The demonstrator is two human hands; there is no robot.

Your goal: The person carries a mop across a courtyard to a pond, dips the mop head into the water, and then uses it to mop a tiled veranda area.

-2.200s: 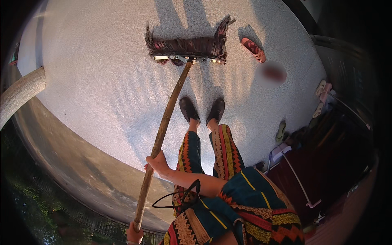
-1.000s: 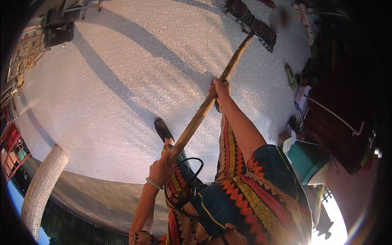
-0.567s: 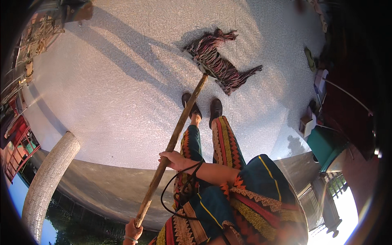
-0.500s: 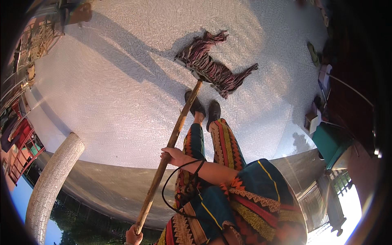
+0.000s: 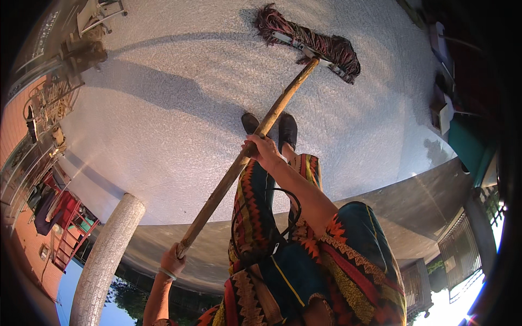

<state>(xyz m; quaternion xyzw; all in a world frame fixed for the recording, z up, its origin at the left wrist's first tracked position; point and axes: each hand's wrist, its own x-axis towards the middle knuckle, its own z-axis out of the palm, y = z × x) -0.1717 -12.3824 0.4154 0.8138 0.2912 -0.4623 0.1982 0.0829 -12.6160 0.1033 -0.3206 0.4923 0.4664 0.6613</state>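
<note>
A mop with a wooden handle (image 5: 217,193) slants across the view. Its head of dark reddish-brown yarn strands (image 5: 315,41) rests on the pale speckled floor ahead, held in a metal clamp (image 5: 296,43). My left hand (image 5: 173,261), with a band at the wrist, is closed round the handle's lower-left end. Farther up the same handle, my right hand (image 5: 263,149) is wrapped round it, just in front of my dark shoes (image 5: 288,130). A black cord (image 5: 234,228) loops near my lap, over the patterned clothing.
A round speckled pillar (image 5: 111,255) stands at the left, near the floor's edge. Beyond it are a red metal rack (image 5: 70,236) and cloths. Bicycle-like metal frames (image 5: 51,100) line the far left. A green box-like object (image 5: 470,144) sits along the right side.
The mop head has moved forward and to the right, and its loose strands have swung round. Both hands have moved forward with the handle; my left forearm now shows.
</note>
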